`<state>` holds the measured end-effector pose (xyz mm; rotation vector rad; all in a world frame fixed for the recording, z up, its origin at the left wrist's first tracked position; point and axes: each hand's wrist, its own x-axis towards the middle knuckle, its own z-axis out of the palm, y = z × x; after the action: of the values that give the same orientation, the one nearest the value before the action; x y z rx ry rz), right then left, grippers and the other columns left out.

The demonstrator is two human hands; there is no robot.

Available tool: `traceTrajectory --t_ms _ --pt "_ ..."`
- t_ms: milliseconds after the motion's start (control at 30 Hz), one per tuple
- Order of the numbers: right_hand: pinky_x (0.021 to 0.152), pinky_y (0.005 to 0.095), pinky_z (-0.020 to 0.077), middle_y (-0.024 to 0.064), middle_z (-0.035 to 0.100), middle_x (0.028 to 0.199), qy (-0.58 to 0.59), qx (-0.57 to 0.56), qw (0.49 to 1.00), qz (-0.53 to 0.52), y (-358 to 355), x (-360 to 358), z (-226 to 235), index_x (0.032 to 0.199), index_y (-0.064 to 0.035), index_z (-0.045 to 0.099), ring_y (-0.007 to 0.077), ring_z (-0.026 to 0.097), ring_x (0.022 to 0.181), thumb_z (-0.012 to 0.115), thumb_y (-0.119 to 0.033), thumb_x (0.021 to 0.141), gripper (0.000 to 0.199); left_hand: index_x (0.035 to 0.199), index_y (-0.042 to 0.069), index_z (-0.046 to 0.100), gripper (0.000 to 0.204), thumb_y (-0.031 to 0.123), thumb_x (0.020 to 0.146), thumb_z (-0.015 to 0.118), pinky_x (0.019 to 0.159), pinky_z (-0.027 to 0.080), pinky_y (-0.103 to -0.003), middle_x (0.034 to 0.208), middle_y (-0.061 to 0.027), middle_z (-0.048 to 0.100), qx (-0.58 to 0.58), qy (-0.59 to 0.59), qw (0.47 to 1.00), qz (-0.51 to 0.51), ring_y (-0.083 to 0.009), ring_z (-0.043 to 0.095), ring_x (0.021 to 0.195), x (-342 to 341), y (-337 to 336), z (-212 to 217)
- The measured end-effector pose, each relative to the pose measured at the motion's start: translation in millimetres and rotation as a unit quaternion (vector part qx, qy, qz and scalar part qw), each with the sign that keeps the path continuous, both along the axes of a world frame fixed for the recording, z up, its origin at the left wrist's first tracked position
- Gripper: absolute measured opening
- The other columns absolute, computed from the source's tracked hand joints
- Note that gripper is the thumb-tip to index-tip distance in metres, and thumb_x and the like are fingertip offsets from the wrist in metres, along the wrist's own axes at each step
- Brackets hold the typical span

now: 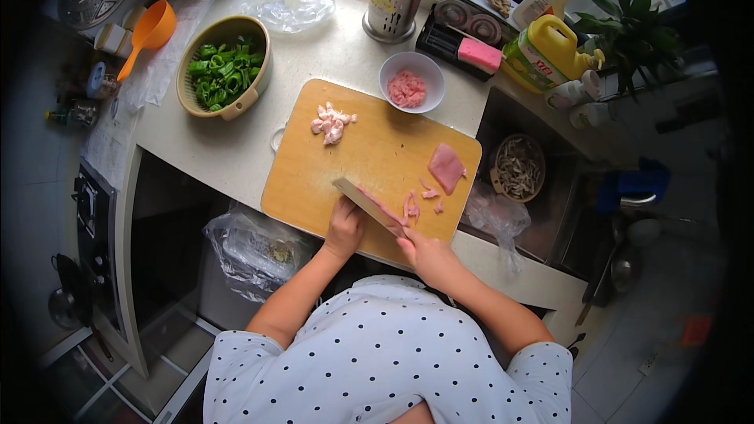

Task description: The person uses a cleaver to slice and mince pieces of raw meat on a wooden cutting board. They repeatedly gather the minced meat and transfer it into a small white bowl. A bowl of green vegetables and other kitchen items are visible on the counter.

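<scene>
My right hand [428, 257] grips the handle of a kitchen knife [369, 208], whose broad blade slants up and left over the near part of a wooden cutting board [302, 173]. Pink meat shows along the blade's far side. Against the blade's near side, my left hand [344, 228] is closed with its fingers curled; whatever lies under them is hidden. A flat slab of raw meat [447, 168] rests at the board's right side, with thin meat strips [411, 204] beside it. Pale pieces of fat [331, 123] are heaped at the far left of the board.
Beyond the board stands a white bowl [425, 65] of minced meat. A basket [188, 98] of cut green peppers is at the left, near an orange ladle [151, 30]. A chopstick holder [390, 16] and yellow jug [544, 55] line the back. The sink [503, 122] is at right.
</scene>
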<state>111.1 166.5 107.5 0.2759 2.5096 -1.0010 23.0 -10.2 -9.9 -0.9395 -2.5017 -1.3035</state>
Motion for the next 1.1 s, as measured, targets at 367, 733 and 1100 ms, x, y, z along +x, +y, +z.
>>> traceTrajectory --t_ms 367,733,1100 --pt "0.064 0.0521 0.0487 0.0245 0.064 0.077 0.023 -0.072 0.992 -0.098 16.3 -8.2 -17.5 0.107 -0.0055 0.062 0.0464 0.061 0.07 0.042 -0.037 0.099 0.038 0.094 -0.003 0.065 0.022 -0.01 0.073 0.061 0.087 0.05 -0.04 0.102 -0.0139 0.063 0.023 0.006 1.0 -0.018 -0.0328 0.06 0.1 -1.7 -1.9 16.5" --pt "0.063 0.0533 0.0498 0.0255 0.064 0.075 -0.016 -0.002 1.0 0.0 -3.7 1.6 6.0 0.106 -0.0041 0.058 0.0453 0.063 0.07 0.05 -0.035 0.097 0.033 0.104 -0.001 0.066 0.029 -0.004 0.076 0.059 0.094 0.046 -0.047 0.11 -0.0176 0.063 -0.015 -0.009 1.0 -0.016 -0.0393 0.055 0.111 3.8 -6.7 2.7" --pt "0.067 0.0507 0.0472 0.0265 0.062 0.078 0.019 -0.113 0.991 -0.066 -5.8 -14.9 -26.5 0.092 -0.0004 0.06 0.0459 0.061 0.075 0.042 -0.039 0.099 0.043 0.098 -0.002 0.064 0.017 -0.002 0.08 0.061 0.094 0.044 -0.045 0.108 -0.0174 0.06 0.018 -0.022 0.999 0.03 -0.0371 0.055 0.107 0.4 -7.9 13.7"
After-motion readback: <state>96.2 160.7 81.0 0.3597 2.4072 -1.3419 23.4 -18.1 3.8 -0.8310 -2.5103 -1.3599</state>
